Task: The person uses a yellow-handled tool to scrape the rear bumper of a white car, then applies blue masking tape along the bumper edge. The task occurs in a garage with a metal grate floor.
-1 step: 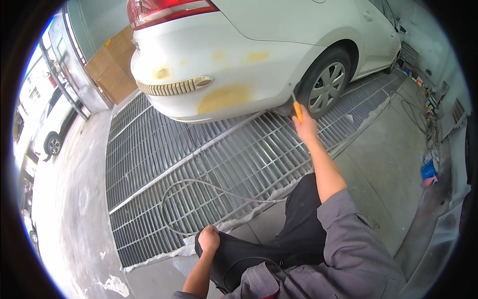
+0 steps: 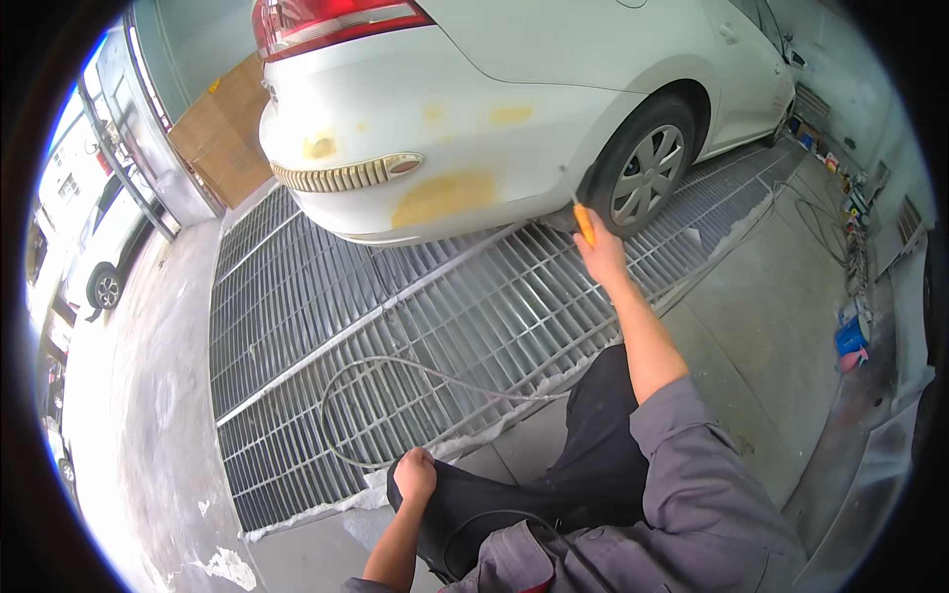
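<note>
My right hand (image 2: 603, 249) is closed round the orange handle of a screwdriver (image 2: 585, 225). Its thin metal shaft points up at the lower rear corner of a white car's bumper (image 2: 534, 163), just behind the rear wheel (image 2: 647, 178). A small grey spot shows at the tip; whether it touches the bumper I cannot tell. Yellowish filler patches (image 2: 445, 200) mark the bumper, along with a ribbed gold-toned strip (image 2: 336, 176). Curled into a fist, my left hand (image 2: 415, 474) rests on my bent knee, with nothing visible in it.
Metal floor grating (image 2: 297, 366) runs under the car, with a looped hose (image 2: 381, 358) across it. A large cardboard sheet (image 2: 222, 128) leans at the back left. Along the right wall are a blue container (image 2: 850, 336) and several small items. Another car (image 2: 109, 247) stands outside.
My right hand and the screwdriver have shifted slightly to the left, with the tool leaning a little more that way. My left hand has stayed on my knee.
</note>
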A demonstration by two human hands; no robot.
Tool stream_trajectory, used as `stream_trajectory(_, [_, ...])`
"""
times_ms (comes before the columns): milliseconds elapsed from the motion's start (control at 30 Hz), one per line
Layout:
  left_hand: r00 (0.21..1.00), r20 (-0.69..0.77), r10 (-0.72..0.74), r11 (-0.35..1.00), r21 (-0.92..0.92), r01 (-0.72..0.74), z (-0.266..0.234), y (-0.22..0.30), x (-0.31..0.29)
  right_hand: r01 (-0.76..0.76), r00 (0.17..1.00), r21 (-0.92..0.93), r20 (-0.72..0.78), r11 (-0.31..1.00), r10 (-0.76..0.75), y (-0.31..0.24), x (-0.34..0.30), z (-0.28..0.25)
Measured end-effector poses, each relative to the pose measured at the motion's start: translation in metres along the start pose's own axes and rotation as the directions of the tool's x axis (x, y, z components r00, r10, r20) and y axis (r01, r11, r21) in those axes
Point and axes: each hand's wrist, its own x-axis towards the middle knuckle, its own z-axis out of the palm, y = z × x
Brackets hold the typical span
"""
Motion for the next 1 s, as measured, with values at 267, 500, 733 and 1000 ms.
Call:
stream_trajectory(267, [0.999, 0.032, 0.011, 1.0, 0.015, -0.011, 0.001, 0.0, 0.001, 0.299, 0.95, 0.057, -0.115, 0.953, -0.291, -0.056, 0.012, -0.014])
stream_trajectory(500, [0.999, 0.038, -0.003, 1.0, 0.02, 0.002, -0.002, 0.006, 0.0, 0.273, 0.953, -0.006, -0.136, 0.962, -0.272, -0.081, 0.043, -0.031])
stream_trajectory(733, [0.999, 0.045, 0.016, 0.998, 0.057, -0.018, 0.006, 0.011, 0.005, 0.352, 0.936, 0.12, -0.045, 0.928, -0.349, -0.178, 0.055, -0.029])
stream_trajectory(1000, [0.998, 0.06, 0.007, 0.998, 0.068, -0.011, 0.011, 0.011, 0.008, 0.376, 0.925, 0.076, -0.084, 0.923, -0.37, -0.23, 0.089, -0.037])
